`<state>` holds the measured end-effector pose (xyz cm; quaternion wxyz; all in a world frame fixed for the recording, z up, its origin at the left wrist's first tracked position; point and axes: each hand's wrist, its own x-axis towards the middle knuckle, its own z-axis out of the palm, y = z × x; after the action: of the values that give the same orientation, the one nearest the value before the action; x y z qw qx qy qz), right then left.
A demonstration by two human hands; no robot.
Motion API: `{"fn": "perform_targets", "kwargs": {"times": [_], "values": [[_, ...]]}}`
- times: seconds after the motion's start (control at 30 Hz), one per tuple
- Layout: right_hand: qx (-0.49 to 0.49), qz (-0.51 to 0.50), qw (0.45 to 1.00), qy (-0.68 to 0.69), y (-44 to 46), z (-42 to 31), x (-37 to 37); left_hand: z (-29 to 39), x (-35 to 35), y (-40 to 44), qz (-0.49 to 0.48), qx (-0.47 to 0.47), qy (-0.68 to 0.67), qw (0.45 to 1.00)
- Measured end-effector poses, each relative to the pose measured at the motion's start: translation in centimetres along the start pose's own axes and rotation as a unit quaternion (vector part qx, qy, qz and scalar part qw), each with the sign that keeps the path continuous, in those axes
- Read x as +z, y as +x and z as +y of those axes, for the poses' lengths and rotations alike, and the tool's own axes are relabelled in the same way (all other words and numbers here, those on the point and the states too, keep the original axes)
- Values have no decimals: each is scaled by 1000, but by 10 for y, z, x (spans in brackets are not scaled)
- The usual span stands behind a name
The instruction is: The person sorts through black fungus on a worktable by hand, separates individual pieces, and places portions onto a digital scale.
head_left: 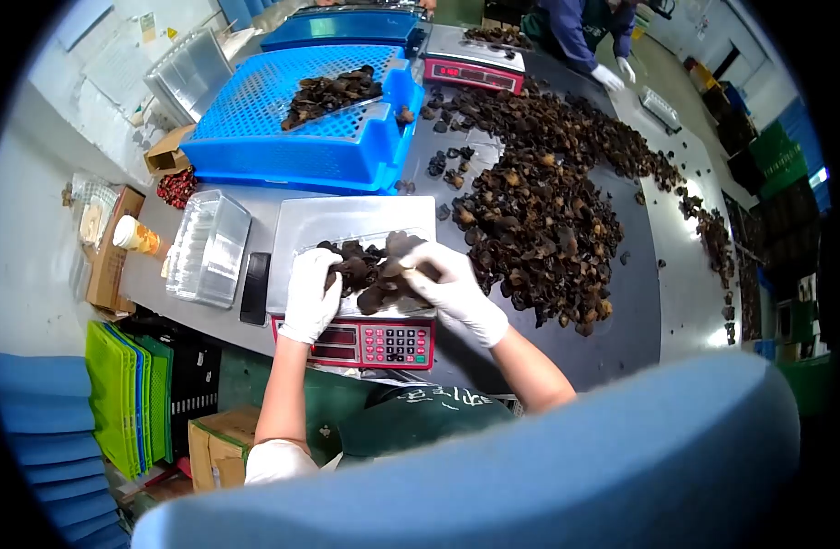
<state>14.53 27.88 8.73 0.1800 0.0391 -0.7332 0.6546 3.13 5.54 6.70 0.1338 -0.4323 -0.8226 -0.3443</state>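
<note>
Both of my hands wear white gloves and are over the scale with the red keypad. My right hand pinches dark, wrinkled wood ear mushrooms between thumb and fingers. My left hand curls at the left side of the batch, its fingertips closed against more wood ears. Beneath them lies a clear plastic tray, mostly hidden by the mushrooms and my hands. A large heap of wood ears spreads on the table to the right of the scale.
A blue perforated crate with wood ears on top stands behind the scale. Left of the scale are stacked clear trays and a black phone-like object. A second scale stands farther back. A co-worker's gloved hand is across the table.
</note>
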Motion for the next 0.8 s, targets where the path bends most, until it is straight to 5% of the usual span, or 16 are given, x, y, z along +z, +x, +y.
{"fn": "perform_targets", "kwargs": {"times": [0.13, 0.2, 0.4, 0.47, 0.53, 0.6, 0.73, 0.8], "values": [[-166, -113, 916, -348, 39, 9, 36, -5, 8, -3, -28, 7, -5, 1000], [-158, -132, 878, -433, 43, 18, 48, -4, 4, -4, -35, -8, -24, 999], [-109, -80, 949, -284, 45, 4, 24, -7, -25, -8, -11, 10, -76, 997], [-6, -37, 973, -226, 40, -16, 5, -14, -37, -13, 13, -25, -115, 993], [-25, 10, 973, -231, 36, -14, -15, -33, -40, -25, 39, -54, -109, 992], [22, 57, 983, -175, 25, -4, -30, -29, -46, -30, 79, -192, -214, 955], [49, 79, 976, -196, 2, 15, -47, -49, -49, -52, 132, -198, -195, 951], [62, 76, 976, -195, -9, 23, -51, -35, -75, -56, -40, -279, -227, 932]]}}
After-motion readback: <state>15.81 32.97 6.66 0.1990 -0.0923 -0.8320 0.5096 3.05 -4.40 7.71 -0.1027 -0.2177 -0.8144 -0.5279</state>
